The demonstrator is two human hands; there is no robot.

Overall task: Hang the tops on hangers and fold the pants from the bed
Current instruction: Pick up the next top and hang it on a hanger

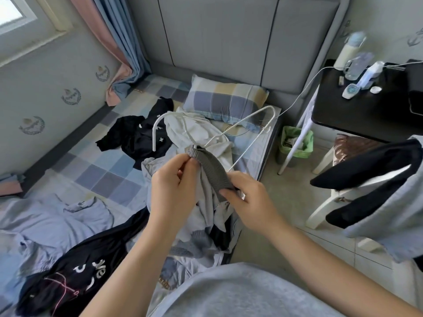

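A light grey top (207, 202) with a dark grey ribbed collar (211, 170) hangs between my hands above the bed. A white wire hanger (247, 126) pokes out of the collar, hook to the left. My left hand (174, 186) pinches the collar's left end. My right hand (247, 197) grips the collar's right end and the hanger's arm. More clothes lie on the bed: a cream garment (196, 131), black clothes (137, 133), a black printed piece (75, 271) and a lavender one (45, 220).
A checked pillow (226, 99) lies at the padded headboard. A black side table (366, 106) with bottles stands at right, a green bin (295, 143) beside it. Dark and grey garments (375, 186) hang over a white chair (325, 207) at right.
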